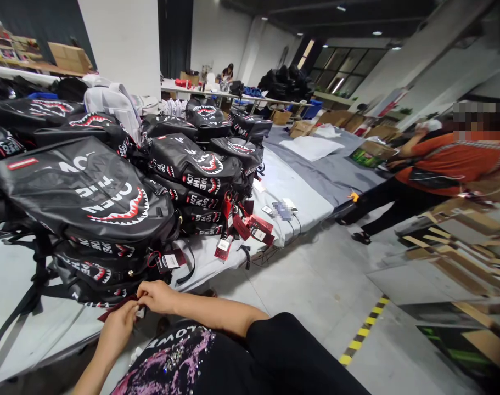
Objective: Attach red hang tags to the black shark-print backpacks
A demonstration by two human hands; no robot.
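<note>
A dark red hang tag [108, 311] lies between my hands, at the low front edge of a stack of bags. My left hand [120, 325] pinches it from below. Thumb and fingers of my right hand [158, 296] close at its upper end, touching the left fingertips; the fingers partly hide the tag. Just behind them, black backpacks [80, 192] with white lettering and a red shark-mouth print are piled flat. Another red tag with a white label [170, 260] hangs from this pile, beside a black strap [187, 266].
More backpacks [196, 159] are stacked further along the white-covered table [303, 192], with several red tags [260, 230] at its edge. A white backpack [113, 107] stands behind. To the right, a person in an orange top [443, 159] stands by cardboard [472, 230]. Yellow-black tape [365, 329] marks the floor.
</note>
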